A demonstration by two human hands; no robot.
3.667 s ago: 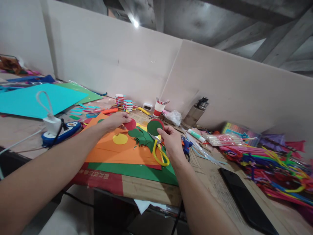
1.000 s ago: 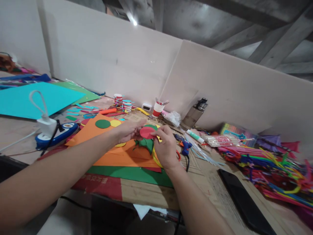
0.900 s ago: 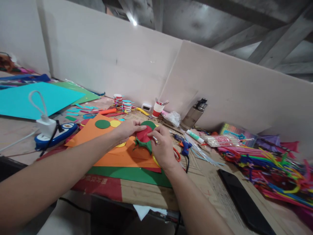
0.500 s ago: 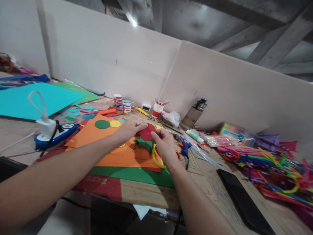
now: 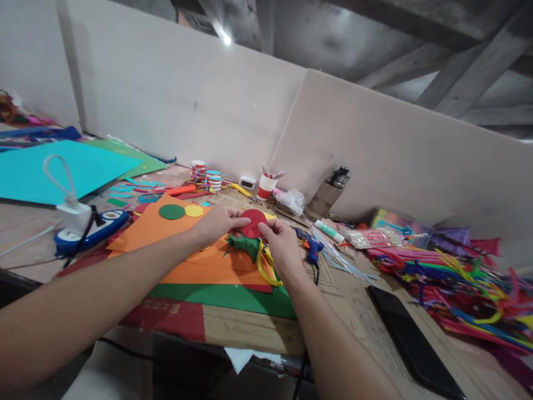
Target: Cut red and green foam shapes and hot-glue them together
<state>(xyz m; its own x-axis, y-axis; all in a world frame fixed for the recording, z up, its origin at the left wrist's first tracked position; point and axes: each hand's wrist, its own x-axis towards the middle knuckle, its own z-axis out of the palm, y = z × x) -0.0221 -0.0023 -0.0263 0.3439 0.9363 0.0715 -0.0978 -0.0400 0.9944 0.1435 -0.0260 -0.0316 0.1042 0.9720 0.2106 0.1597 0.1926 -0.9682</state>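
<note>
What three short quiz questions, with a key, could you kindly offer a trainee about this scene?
1. What do the left hand and right hand hold together?
2. True or false: the phone lies nearer the camera than the glue gun.
3. On the orange sheet, which disc is right beside the green disc? A) blue B) yellow C) white

Key: 1. A red disc. 2. True. 3. B, the yellow disc.

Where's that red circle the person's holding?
In the head view, the red circle is near the middle, held between left hand and right hand, just above the green scraps in frame.
</note>
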